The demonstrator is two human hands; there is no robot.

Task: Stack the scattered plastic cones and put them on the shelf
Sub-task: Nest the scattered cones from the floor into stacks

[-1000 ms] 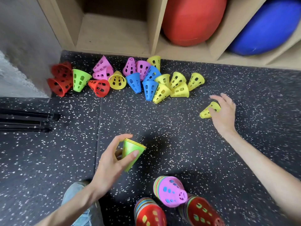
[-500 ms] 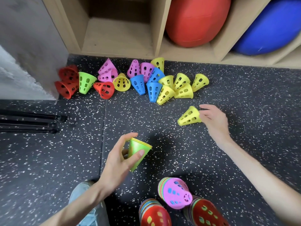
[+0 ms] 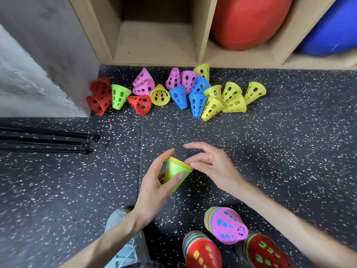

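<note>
From the head view, the left hand (image 3: 154, 182) has its grip curled round a small stack of cones (image 3: 176, 171), green on the outside with yellow rims showing at its wide end. The right hand (image 3: 210, 163) rests its fingertips (image 3: 193, 164) on those rims, fingers nearly straight and holding nothing. This looks like the stacking step, a yellow cone just seated.

Many loose cones (image 3: 179, 91) lie on the floor (image 3: 280, 136) before the shelf (image 3: 154, 41), well apart from the hands; three finished stacks (image 3: 226, 225) lie near the person. The next move likely calls for reaching to the pile, picking one cone and sliding it in wide end first.
</note>
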